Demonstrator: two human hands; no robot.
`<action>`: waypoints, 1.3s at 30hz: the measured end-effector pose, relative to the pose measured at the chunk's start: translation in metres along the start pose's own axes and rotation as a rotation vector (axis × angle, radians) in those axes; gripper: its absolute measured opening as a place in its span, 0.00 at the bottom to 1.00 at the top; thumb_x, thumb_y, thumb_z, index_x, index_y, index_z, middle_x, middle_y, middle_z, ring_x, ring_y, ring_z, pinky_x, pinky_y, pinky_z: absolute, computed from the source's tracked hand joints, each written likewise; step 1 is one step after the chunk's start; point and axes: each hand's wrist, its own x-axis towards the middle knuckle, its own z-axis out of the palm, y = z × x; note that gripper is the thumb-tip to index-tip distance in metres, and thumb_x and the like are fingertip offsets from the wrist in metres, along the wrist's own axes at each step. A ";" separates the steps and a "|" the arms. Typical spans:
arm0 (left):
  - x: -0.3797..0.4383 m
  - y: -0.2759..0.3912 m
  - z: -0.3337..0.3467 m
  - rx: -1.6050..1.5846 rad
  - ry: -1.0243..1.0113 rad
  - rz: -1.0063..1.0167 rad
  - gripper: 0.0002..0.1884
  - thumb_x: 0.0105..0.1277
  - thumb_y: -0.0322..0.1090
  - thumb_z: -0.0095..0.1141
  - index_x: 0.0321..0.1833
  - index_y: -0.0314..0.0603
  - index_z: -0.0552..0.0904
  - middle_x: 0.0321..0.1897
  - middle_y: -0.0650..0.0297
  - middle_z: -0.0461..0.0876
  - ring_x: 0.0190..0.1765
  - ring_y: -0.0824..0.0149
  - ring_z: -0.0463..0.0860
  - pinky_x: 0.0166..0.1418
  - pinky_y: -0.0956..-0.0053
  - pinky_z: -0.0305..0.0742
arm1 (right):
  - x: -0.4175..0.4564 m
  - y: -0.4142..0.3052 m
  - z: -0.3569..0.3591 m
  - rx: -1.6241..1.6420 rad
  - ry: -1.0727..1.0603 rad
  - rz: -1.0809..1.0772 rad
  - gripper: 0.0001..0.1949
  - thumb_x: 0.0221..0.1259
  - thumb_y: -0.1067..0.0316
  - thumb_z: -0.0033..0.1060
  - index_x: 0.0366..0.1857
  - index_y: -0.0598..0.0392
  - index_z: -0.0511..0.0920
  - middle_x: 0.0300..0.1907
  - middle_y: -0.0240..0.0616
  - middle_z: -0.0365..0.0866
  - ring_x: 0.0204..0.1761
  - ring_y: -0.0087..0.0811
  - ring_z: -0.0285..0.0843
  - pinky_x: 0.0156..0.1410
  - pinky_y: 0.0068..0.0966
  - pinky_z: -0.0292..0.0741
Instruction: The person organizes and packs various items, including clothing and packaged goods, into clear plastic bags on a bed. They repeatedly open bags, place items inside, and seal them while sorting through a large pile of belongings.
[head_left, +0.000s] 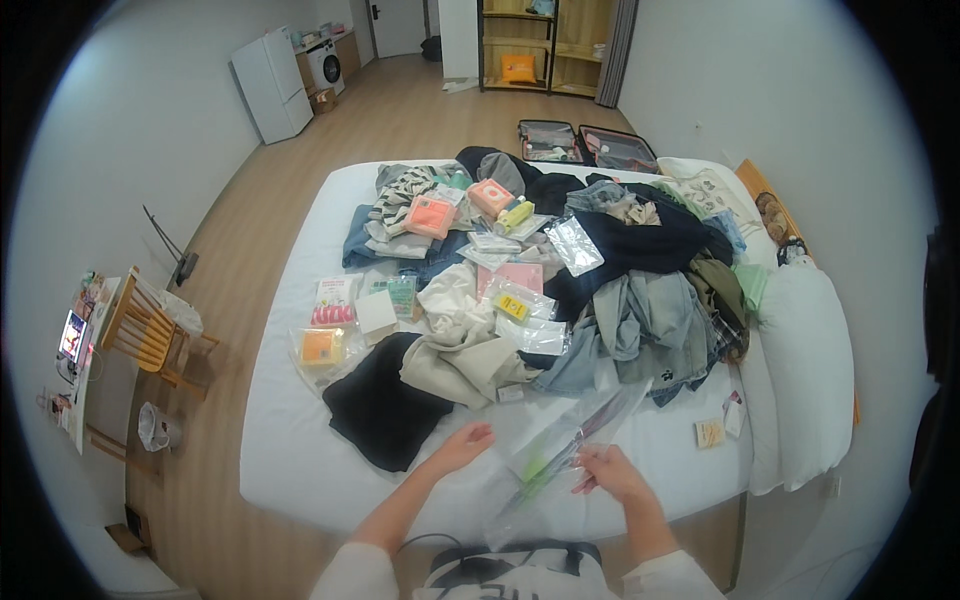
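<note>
My right hand (606, 471) grips the side of a long clear plastic bag (574, 435) with dark and green slender items inside, held slantwise over the near part of the bed. My left hand (466, 444) hovers to the left of the bag with its fingers slightly bent and nothing visible in it. Just beyond my left hand lie a folded black garment (382, 405) and a cream garment (465, 360). Farther back are light blue denim clothes (649, 322), a black garment (637, 244), clear packets (574, 244) and two orange packs (430, 217).
The clothes lie on a bed with a white sheet (285, 450); white pillows (806, 375) line its right side. An open suitcase (551, 141) rests on the floor beyond. A wooden chair (142, 330) and a waste bin (159, 427) stand at the left.
</note>
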 end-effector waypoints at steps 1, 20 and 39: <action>0.019 -0.012 0.004 -0.065 -0.033 0.002 0.29 0.59 0.49 0.53 0.57 0.37 0.65 0.54 0.57 0.70 0.56 0.64 0.70 0.57 0.71 0.65 | -0.004 -0.013 0.000 -0.064 -0.049 -0.034 0.13 0.58 0.70 0.48 0.42 0.69 0.72 0.31 0.39 0.78 0.20 0.28 0.75 0.25 0.18 0.74; 0.010 0.014 0.046 -1.151 -0.261 -0.043 0.22 0.57 0.38 0.55 0.53 0.36 0.70 0.47 0.58 0.75 0.47 0.62 0.77 0.52 0.66 0.73 | 0.019 -0.052 -0.030 -0.070 0.205 -0.299 0.11 0.63 0.66 0.42 0.43 0.55 0.76 0.29 0.29 0.75 0.32 0.19 0.70 0.39 0.19 0.70; -0.015 -0.089 0.196 -1.326 -0.087 -0.707 0.15 0.62 0.36 0.52 0.48 0.38 0.70 0.48 0.62 0.72 0.52 0.66 0.72 0.60 0.68 0.67 | 0.164 0.072 -0.064 -1.191 0.302 -0.156 0.09 0.50 0.69 0.47 0.35 0.48 0.76 0.31 0.42 0.79 0.35 0.43 0.76 0.40 0.34 0.72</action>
